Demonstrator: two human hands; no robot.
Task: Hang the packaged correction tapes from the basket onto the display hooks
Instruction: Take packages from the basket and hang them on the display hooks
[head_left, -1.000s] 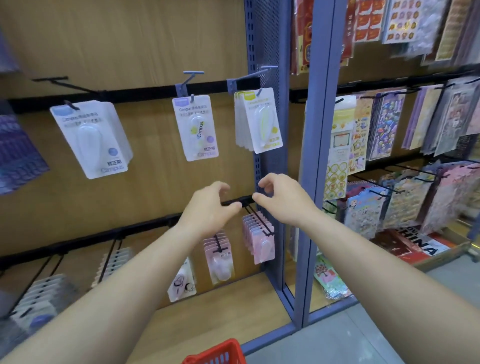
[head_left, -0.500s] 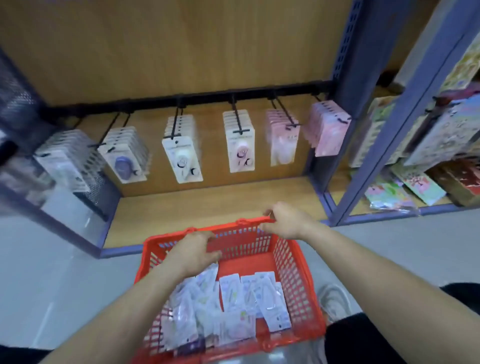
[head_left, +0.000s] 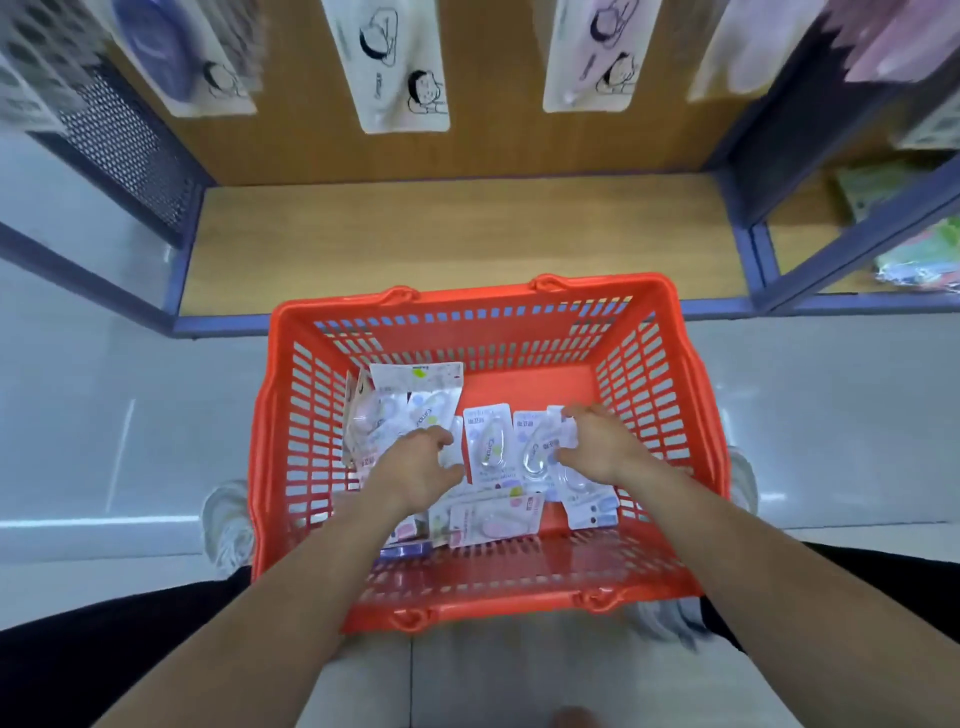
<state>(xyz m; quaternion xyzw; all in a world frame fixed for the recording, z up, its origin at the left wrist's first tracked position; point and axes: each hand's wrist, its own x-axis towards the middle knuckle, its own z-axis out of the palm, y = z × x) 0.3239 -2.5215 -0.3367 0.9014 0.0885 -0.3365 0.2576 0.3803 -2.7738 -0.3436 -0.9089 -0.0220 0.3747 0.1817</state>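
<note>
shelf (head_left: 457, 234) — just beyond basket, hung packs (head_left: 400, 67) above it | basket (head_left: 670, 374) — red, standing on floor (head_left: 130, 415) | tapes (head_left: 488, 447) — loose heap inside basket, toward its near half | left hand (head_left: 415, 467) — inside basket, fingers curled over tapes, grasp cannot be told | right hand (head_left: 597, 447) — inside basket, fingers and thumb curled round edge of a tape (head_left: 563, 436)

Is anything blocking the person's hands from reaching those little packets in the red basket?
Nothing visible does. The red plastic slotted basket has no lid, and the left hand and right hand are inside it, right on the loose pile of clear-fronted white correction tape packets. Whether either grips one cannot be told.
</note>
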